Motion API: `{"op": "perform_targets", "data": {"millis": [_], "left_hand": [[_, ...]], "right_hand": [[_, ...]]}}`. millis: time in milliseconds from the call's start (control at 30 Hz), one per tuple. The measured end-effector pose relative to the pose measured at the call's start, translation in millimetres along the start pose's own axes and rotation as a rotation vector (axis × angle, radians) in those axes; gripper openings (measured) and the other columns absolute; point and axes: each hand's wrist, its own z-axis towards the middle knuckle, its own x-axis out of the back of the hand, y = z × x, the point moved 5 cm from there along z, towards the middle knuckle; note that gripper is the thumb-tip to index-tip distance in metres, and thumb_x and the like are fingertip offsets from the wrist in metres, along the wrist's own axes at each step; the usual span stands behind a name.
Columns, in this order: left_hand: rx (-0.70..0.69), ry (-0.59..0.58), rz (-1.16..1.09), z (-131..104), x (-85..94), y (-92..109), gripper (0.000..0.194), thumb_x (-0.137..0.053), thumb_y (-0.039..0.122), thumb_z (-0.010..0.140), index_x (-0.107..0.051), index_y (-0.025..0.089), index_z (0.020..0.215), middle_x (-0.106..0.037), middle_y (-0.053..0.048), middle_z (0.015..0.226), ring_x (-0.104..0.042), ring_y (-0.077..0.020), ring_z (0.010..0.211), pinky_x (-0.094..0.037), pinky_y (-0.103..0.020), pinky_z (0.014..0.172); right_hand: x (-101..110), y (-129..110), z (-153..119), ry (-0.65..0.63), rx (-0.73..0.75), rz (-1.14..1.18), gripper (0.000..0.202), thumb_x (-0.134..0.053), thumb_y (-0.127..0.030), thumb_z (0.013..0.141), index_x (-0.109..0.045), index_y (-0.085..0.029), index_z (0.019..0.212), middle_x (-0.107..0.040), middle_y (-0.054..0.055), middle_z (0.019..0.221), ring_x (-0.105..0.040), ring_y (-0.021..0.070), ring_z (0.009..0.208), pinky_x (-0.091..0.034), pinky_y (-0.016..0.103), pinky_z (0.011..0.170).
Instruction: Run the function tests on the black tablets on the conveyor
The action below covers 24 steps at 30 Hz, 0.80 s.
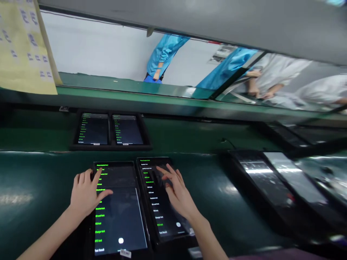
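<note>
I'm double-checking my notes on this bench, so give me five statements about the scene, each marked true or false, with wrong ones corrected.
1. The left hand is over the left near black rectangular tablet, and the right hand is over the right near black rectangular tablet. True.
2. Every list line visible on the right near tablet is green. False: green and white lines are mixed.
3. Two far black tablets with green text lie side by side in a black rectangular tray. True.
4. A yellow marked paper sheet hangs at the picture's upper right. False: it is at the upper left.
5. The hands are crossed. False: they are side by side, apart.
</note>
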Motion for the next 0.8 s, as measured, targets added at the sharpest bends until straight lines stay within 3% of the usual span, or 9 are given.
{"op": "perform_targets", "data": {"millis": [67,133,267,400,533,800], "left_hand": [[0.022,-0.021,-0.090,-4,2.0,-6,0.078,-0.035,0.071,0.086,-0.044,0.014,0.138,-0.058,-0.017,0.115,-0.055,-0.0330,0.104,-0.046,-0.050,0.087],[0.043,-0.067,-0.246,-14,1.6,-14,0.074,-0.037,0.064,0.090,-0.026,0.017,0.148,-0.054,-0.016,0.127,-0.053,-0.0319,0.113,-0.048,-0.050,0.090],[0.104,-0.202,-0.546,-40,-9.7,-21,0.071,-0.037,0.051,0.095,-0.001,0.028,0.151,-0.029,-0.012,0.152,-0.034,-0.0316,0.136,-0.042,-0.052,0.103],[0.255,-0.286,-0.739,-53,-23.2,-12,0.073,-0.036,0.053,0.094,0.002,0.028,0.151,-0.012,-0.007,0.157,-0.011,-0.0309,0.143,-0.027,-0.057,0.111],[0.405,-0.263,-0.864,-51,-24.6,0,0.073,-0.033,0.055,0.094,0.000,0.025,0.152,-0.006,-0.006,0.158,0.001,-0.0259,0.144,-0.017,-0.054,0.114],[0.492,-0.174,-0.897,-45,-30.1,18,0.081,-0.039,0.055,0.091,0.002,0.020,0.151,-0.006,-0.007,0.158,0.002,-0.0258,0.144,-0.016,-0.052,0.116]], "right_hand": [[3,1,-10,0.012,-0.018,-0.007,0.018,-0.031,-0.010,0.089,-0.039,-0.025,0.096,-0.054,0.005,0.135,-0.025,0.0220,0.141,-0.017,0.065,0.113],[4,0,-21,0.022,-0.003,-0.027,0.017,-0.032,-0.010,0.090,-0.039,-0.025,0.094,-0.057,0.005,0.132,-0.027,0.0228,0.141,-0.018,0.065,0.112],[3,-10,-40,0.076,0.081,-0.086,0.020,-0.035,-0.007,0.086,-0.040,-0.025,0.090,-0.065,0.006,0.121,-0.035,0.0255,0.137,-0.021,0.066,0.110],[-1,-17,-50,0.104,0.135,-0.146,0.025,-0.037,-0.002,0.080,-0.041,-0.025,0.087,-0.068,0.005,0.113,-0.043,0.0277,0.131,-0.024,0.066,0.109],[-1,-20,-56,0.093,0.137,-0.103,0.025,-0.036,-0.003,0.081,-0.044,-0.024,0.090,-0.067,0.007,0.116,-0.043,0.0275,0.131,-0.025,0.066,0.109],[6,-21,-77,0.259,0.076,0.033,0.019,-0.037,-0.008,0.085,-0.047,-0.023,0.091,-0.065,0.010,0.121,-0.043,0.0269,0.132,-0.026,0.063,0.110]]}}
